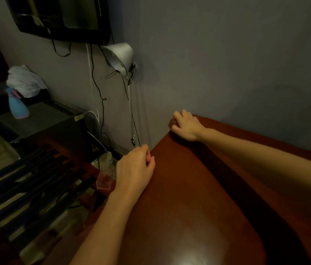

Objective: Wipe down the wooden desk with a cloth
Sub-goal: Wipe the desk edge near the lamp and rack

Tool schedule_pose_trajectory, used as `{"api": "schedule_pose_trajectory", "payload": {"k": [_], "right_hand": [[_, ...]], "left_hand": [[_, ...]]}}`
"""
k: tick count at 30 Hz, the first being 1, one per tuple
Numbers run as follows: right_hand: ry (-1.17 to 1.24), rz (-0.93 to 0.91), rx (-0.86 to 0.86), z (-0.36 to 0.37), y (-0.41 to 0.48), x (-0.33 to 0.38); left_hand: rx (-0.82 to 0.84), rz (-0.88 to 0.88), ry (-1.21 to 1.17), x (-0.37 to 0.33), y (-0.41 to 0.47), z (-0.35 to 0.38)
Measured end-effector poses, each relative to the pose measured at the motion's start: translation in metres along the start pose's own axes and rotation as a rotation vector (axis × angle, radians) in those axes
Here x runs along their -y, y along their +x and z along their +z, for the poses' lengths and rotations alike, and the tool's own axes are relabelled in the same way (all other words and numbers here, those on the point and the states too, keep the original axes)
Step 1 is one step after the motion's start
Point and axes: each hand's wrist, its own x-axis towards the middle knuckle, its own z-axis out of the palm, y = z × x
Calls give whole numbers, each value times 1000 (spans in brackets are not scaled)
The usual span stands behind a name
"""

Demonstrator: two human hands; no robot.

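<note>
Reddish-brown polished wooden desk (198, 188): set against grey wall. Right hand (186, 127): at far left corner, fingers curled down over a dark lump, cloth or the corner itself, cannot tell; likely pressing to wipe. Left hand (135, 167): on left edge, probably bracing; fingers loosely curled, grip unclear. Crumpled white cloth heap (26, 81): far left, well apart from desk, behind pale blue spray bottle (18, 106)
</note>
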Motion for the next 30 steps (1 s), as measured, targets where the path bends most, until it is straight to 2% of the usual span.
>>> {"api": "schedule_pose_trajectory", "payload": {"k": [2, 4, 8, 10, 14, 16, 21, 25, 27, 30], "right_hand": [[48, -116, 103, -9, -22, -12], [180, -138, 103, -21, -33, -36], [255, 120, -65, -29, 0, -60], [242, 171, -99, -24, 22, -46], [144, -100, -73, -20, 6, -23], [99, -150, -37, -27, -11, -38], [-60, 101, -67, -29, 22, -85], [-144, 147, -58, -11, 62, -78], [-158, 71, -94, -10, 55, -75], [-154, -157, -169, -11, 18, -84]], "left_hand": [[-2, 6, 2, 0, -1, 1], [2, 5, 6, 0, 0, 1], [3, 5, 2, -2, 1, 1], [3, 2, 6, -2, 1, 0], [2, -11, -26, -1, -2, 0], [-4, -5, -40, 0, -1, 1], [-10, -6, -19, -2, 0, 2], [-6, -7, -21, -1, 0, 3], [2, -2, -16, 0, 1, 3], [-7, -3, -11, -1, 1, 3]]}}
